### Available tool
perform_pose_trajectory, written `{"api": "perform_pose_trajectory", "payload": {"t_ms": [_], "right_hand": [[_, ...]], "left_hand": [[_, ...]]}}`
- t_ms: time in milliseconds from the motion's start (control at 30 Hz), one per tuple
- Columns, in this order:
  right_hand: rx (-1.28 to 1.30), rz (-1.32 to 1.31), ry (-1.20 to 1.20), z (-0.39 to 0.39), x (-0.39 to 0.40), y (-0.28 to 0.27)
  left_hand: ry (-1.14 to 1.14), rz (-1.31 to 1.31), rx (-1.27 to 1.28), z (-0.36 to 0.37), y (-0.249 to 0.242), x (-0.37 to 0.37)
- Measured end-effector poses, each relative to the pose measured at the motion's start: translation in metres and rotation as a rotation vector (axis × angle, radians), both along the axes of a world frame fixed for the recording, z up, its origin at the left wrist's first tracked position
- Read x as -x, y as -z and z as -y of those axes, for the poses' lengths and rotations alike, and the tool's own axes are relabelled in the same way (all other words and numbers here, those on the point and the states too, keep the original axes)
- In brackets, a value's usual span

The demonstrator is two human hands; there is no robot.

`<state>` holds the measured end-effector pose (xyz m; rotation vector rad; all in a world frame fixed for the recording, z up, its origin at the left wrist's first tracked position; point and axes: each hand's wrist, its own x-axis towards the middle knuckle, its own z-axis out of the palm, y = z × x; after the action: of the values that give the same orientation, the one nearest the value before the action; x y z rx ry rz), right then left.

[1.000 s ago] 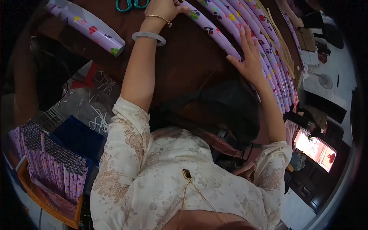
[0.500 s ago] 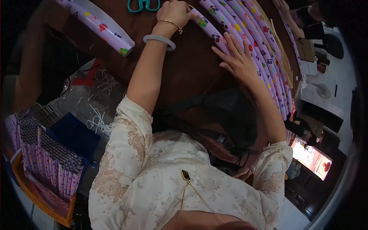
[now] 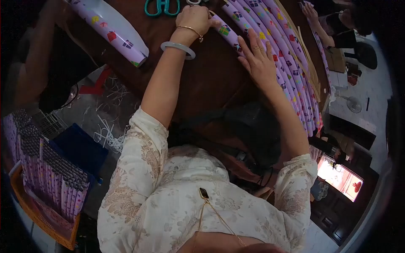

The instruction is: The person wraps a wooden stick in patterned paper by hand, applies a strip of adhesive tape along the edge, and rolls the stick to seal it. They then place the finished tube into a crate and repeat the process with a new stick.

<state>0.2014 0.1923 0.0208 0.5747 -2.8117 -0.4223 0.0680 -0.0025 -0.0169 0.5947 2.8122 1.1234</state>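
Observation:
Several lilac rolls printed with gift boxes (image 3: 295, 55) lie side by side on the brown table (image 3: 190, 88). My right hand (image 3: 259, 59) rests with fingers spread on the nearest roll (image 3: 226, 33). At the far end of that roll is my left hand (image 3: 195, 19), its fingers curled and closed around the roll's end, with a bracelet and a pale bangle on the wrist. Teal-handled scissors (image 3: 162, 6) lie just left of my left hand. A loosely curled printed sheet (image 3: 112, 33) lies farther left.
At the lower left, an orange basket (image 3: 42, 223) holds many upright rolls (image 3: 55, 181). White strips (image 3: 110, 135) litter the floor beside a dark blue box (image 3: 80, 147). One person's arm (image 3: 31, 63) is at the left; another person's hand (image 3: 310, 12) is at the upper right.
My right hand has shifted slightly up along the roll. My left hand is a little lower and farther right. The curled sheet at the left has opened wider, and the other person's arm there has moved.

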Motion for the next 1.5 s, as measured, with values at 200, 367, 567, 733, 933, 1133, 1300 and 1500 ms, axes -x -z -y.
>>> {"api": "perform_pose_trajectory", "payload": {"t_ms": [200, 367, 567, 733, 933, 1133, 1300, 1500], "right_hand": [[-0.18, -0.101, -0.015, 0.002, -0.005, 0.002], [-0.076, 0.12, -0.133, -0.007, -0.027, -0.015], [0.248, 0.208, 0.068, -0.042, -0.069, -0.037], [0.211, 0.263, 0.118, -0.062, -0.087, -0.027], [0.19, 0.202, 0.163, -0.062, -0.089, -0.022], [0.217, 0.204, 0.154, -0.066, -0.091, -0.02], [0.211, 0.169, 0.15, -0.067, -0.089, -0.018], [0.212, 0.163, 0.158, -0.067, -0.09, -0.018]], "left_hand": [[-0.018, -0.082, -0.016, 0.0, 0.0, -0.003], [-0.017, -0.036, -0.031, -0.002, 0.002, -0.002], [-0.012, 0.158, -0.055, -0.001, 0.0, 0.002], [0.038, 0.132, -0.059, 0.002, -0.001, 0.006], [-0.385, -0.431, -0.084, -0.021, -0.001, -0.014], [-0.209, -0.451, -0.09, -0.052, -0.003, -0.044], [-0.386, -0.269, -0.027, -0.002, -0.016, -0.013], [-0.627, -0.394, -0.158, 0.008, -0.006, 0.005]]}}
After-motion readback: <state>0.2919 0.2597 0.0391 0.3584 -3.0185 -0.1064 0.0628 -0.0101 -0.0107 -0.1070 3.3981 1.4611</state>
